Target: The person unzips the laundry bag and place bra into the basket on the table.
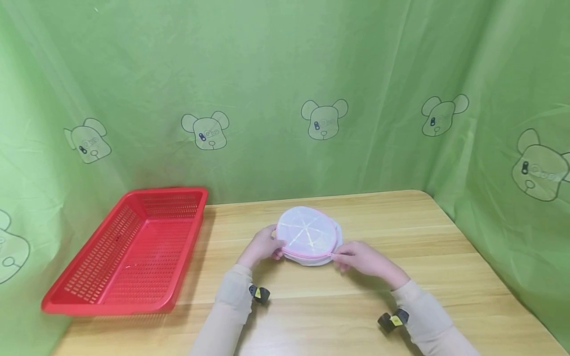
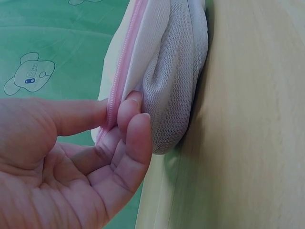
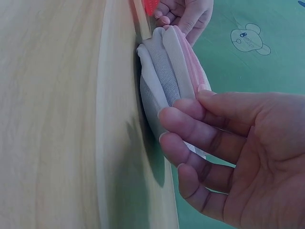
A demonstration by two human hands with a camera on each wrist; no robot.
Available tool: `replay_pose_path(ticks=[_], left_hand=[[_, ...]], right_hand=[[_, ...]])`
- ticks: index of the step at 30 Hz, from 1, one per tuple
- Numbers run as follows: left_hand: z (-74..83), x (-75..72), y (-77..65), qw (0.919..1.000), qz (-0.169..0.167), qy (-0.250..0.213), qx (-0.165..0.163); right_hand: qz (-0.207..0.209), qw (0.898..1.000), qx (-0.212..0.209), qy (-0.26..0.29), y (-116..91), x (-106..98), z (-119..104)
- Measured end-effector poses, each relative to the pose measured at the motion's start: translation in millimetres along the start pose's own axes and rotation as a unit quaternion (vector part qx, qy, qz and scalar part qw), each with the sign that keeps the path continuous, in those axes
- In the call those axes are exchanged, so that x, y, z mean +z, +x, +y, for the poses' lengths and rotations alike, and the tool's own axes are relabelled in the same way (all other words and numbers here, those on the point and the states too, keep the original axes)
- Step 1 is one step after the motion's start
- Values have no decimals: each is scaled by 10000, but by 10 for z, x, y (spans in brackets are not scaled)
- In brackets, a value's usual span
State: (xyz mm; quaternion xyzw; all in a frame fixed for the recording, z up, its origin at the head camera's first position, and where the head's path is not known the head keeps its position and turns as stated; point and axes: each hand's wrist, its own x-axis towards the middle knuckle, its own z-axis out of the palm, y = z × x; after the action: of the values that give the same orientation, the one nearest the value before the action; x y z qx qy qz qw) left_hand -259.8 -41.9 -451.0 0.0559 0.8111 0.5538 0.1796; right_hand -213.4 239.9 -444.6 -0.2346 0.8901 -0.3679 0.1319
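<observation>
A round zippered pouch (image 1: 307, 230) with a pale lilac top, marked with white spokes like a citrus slice, sits on the table. Pink zipper tape (image 2: 125, 62) runs round its edge, above soft grey mesh sides (image 2: 174, 81). My left hand (image 1: 265, 243) pinches the zippered rim at the pouch's left, thumb on top and fingers curled beneath. At the near right edge, my right hand (image 1: 360, 257) pinches the zipper between thumb and index finger; its other fingers curl loosely below. The fingertips hide the zipper's slider in the right wrist view.
A red perforated plastic basket (image 1: 178, 277) stands on the left of the wooden table (image 1: 436, 247). Green curtains (image 1: 267, 59) with printed bear heads hang behind the table and at both sides. A small black device (image 1: 260, 293) is strapped at each wrist.
</observation>
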Motion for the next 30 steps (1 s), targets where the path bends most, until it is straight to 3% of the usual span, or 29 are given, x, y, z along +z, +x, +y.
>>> replay_pose_path(ticks=[30], left_hand=[[-22, -24, 14, 9999, 104, 98, -61]], right_hand=[[-24, 10000, 23, -91, 27, 218, -128]])
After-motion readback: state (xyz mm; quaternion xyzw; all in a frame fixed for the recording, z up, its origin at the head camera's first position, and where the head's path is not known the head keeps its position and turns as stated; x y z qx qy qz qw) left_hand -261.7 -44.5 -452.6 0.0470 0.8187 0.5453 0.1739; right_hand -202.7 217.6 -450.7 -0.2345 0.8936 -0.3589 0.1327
